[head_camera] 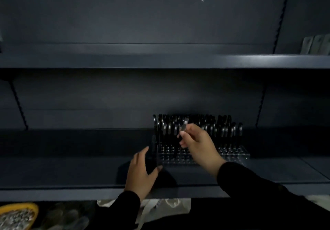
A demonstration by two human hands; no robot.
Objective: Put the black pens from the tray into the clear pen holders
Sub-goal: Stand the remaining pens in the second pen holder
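The dark shelf (71, 172) in front of me carries a clear pen holder (230, 153) toward its right, its back rows packed with upright black pens (214, 128). On the shelf above (160, 60), pale packets (316, 44) stand at the far right.

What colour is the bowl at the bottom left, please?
Yellow-orange bowl, seen in the head view.

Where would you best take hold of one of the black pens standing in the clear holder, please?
By its upper end, from above. The black pens stand upright and tightly packed in the clear pen holder, so only their tops are free. The right hand pinches a pen near its top in this way, while the left hand rests beside the holder.
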